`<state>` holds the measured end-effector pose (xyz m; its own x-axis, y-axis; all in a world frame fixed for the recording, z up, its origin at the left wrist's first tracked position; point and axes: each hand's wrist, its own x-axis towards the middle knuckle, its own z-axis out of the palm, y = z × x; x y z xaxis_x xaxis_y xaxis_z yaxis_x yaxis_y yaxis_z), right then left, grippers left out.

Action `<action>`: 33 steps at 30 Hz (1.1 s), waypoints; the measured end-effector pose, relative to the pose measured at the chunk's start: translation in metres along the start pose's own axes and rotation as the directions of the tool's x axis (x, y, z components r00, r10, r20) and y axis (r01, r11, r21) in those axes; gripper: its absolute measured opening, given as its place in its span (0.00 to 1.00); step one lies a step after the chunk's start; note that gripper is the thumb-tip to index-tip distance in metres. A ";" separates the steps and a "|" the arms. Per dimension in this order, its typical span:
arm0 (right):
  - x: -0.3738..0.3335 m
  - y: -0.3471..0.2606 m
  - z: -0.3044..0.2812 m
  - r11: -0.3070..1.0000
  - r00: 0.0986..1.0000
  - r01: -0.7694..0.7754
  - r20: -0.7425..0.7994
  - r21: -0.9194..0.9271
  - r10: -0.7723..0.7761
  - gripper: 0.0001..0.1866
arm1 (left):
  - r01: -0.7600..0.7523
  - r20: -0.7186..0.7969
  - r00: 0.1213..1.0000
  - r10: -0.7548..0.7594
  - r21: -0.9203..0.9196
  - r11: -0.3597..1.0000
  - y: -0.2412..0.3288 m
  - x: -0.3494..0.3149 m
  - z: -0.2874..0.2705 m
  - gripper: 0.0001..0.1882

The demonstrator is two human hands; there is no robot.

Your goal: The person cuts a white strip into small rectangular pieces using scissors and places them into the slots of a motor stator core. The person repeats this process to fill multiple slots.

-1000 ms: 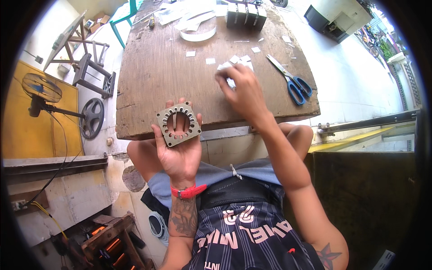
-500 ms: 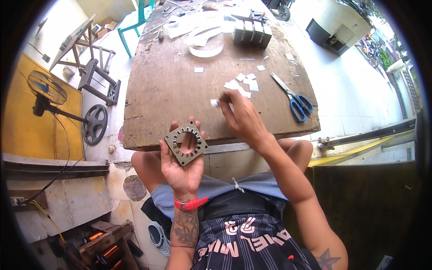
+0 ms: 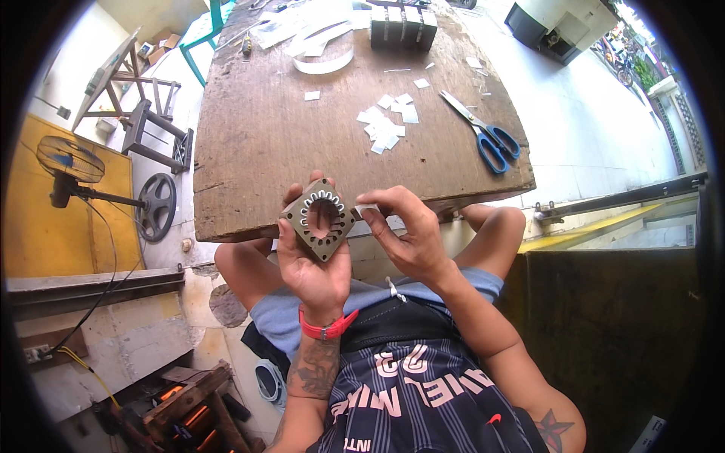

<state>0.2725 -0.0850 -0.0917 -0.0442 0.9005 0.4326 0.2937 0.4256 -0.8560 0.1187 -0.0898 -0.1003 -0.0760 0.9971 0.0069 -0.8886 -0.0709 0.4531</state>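
Observation:
My left hand (image 3: 316, 283) is closed around a square stator core (image 3: 322, 246), held just past the table's near edge. White liners line many of the slots around its round bore. Close to its right corner, my right hand (image 3: 414, 235) pinches a small white paper piece (image 3: 367, 207) between thumb and fingertips. On the wooden table (image 3: 257, 151), a loose pile of white paper pieces (image 3: 384, 124) lies beyond my hands. One separate white square (image 3: 312, 96) is left of the pile. Blue-handled scissors (image 3: 492, 143) rest to the right, their blades pointing away from me.
Farther back on the table are a curled white strip (image 3: 325, 66), a dark ribbed block (image 3: 402, 32) and a small screwdriver (image 3: 247, 45). A standing fan (image 3: 69, 162) is on the left, near a dark wheel (image 3: 156, 207). The table's front edge is just beyond my knees.
My right hand has come back from the paper pile toward the stator core, carrying a white piece. The core has turned slightly in my left hand. The view has shifted a little.

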 end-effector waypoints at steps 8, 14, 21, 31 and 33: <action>-0.001 0.004 0.003 0.948 0.967 0.252 0.017 -0.195 -0.254 0.17 | -0.064 0.052 0.997 0.058 0.127 0.990 -0.005 -0.005 0.005 0.27; -0.003 0.005 0.005 0.955 0.973 0.231 0.050 -0.184 -0.226 0.16 | -0.116 0.093 0.991 0.097 0.221 0.968 -0.011 -0.006 0.006 0.27; -0.008 -0.001 -0.002 0.934 0.969 0.242 0.121 -0.262 -0.217 0.20 | -0.121 0.094 0.990 0.102 0.225 0.967 -0.008 -0.007 0.006 0.27; -0.012 0.010 0.020 0.961 0.981 0.194 0.011 -0.198 -0.196 0.18 | -0.126 0.033 0.992 0.122 0.208 0.970 -0.006 -0.006 0.000 0.27; -0.015 0.012 0.023 0.971 0.982 0.179 -0.032 -0.158 -0.186 0.18 | -0.122 0.025 0.993 0.119 0.192 0.974 -0.006 -0.005 0.000 0.27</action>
<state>0.2544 -0.0908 -0.1152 -0.0674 0.8022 0.5933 0.4284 0.5603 -0.7089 0.1240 -0.0946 -0.1028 -0.1704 0.9819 0.0830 -0.7691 -0.1851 0.6117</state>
